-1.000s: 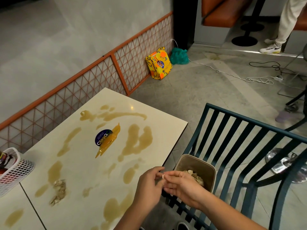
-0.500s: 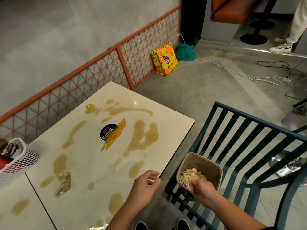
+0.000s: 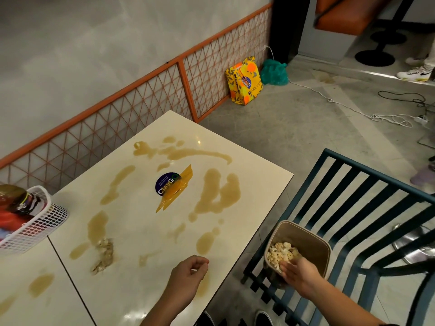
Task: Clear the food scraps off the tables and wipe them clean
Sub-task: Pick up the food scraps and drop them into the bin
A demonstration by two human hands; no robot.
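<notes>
A cream table (image 3: 146, 234) is streaked with brown liquid spills (image 3: 219, 196), and a small heap of food scraps (image 3: 104, 255) lies near its left seam. A brown bin (image 3: 310, 241) stands on the chair seat beside the table, with pale food scraps (image 3: 281, 252) inside. My right hand (image 3: 297, 275) grips the bin's near rim, fingers reaching over the edge. Above the table's near right corner hovers my left hand (image 3: 186, 278), fingers loosely curled and holding nothing that I can see.
A round dark sticker under yellowish tape (image 3: 173, 188) sits mid-table. A white mesh basket (image 3: 40, 227) with bottles stands at the left, by a second stained table (image 3: 28, 290). The dark blue slatted chair (image 3: 353, 208) is right of the table. Bags and cables lie on the floor.
My hands were together above the bin; they have parted. The right hand dropped to the bin's rim and the left moved out over the table.
</notes>
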